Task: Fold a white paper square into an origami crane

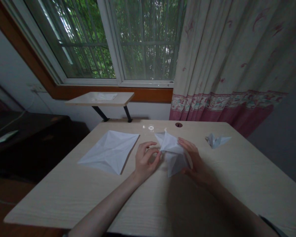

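A partly folded sheet of white paper (171, 144) is between my two hands over the table, with flaps pointing up and down. My left hand (146, 159) pinches its left edge between thumb and forefinger, the other fingers curled. On the opposite side, my right hand (196, 163) holds the paper, fingers against its upper right part and thumb near the lower right flap. To the left lies a creased, unfolded white sheet (108, 151). A small folded paper figure, like a crane (217, 141), sits to the right.
The pale wooden table (138, 207) has a round cable hole (179, 125) near its back edge. A raised shelf (81, 98) on black supports bears more white paper (105, 96). Behind are a barred window (148, 62) and a curtain (212, 65); a dark cabinet (32, 131) stands left.
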Tool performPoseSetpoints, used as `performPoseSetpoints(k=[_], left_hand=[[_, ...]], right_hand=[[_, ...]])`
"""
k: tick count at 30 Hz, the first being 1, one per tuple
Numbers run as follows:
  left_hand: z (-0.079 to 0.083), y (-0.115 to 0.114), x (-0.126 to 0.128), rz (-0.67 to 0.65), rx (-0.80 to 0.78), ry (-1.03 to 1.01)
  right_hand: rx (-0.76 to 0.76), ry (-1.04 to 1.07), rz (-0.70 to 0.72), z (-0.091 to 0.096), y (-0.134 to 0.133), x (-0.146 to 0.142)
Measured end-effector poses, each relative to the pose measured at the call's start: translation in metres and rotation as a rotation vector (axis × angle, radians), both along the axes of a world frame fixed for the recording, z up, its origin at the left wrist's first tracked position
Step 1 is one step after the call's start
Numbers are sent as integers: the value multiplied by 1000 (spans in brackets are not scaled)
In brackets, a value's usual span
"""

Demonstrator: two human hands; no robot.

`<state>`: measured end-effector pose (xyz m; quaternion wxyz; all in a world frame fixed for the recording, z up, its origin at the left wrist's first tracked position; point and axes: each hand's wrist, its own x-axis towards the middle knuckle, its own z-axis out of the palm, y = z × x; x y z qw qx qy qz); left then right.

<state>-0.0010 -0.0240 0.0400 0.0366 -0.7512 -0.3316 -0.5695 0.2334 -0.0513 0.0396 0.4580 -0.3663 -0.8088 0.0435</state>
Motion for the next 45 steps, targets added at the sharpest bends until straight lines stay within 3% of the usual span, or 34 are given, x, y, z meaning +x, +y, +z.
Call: performPoseSetpoints(k=[3,7,13,18,28,45], left_hand=[[8,-5,4,13,76,41],[20,-8,3,4,134,83],[29,-5,0,-27,150,201],[15,4,6,47,187,397],[-10,1,15,130,308,566],[-20,2,13,88,209,600]], right_hand=[[-20,-9,-56,0,-3,-6],[-80,175,-64,-5,-1,-5],[-402,485,-72,7,2,1],[-517,679,-152,14,5,0],[-801,945,-77,13,13,5],[-830,928,-56,11,13,5]])
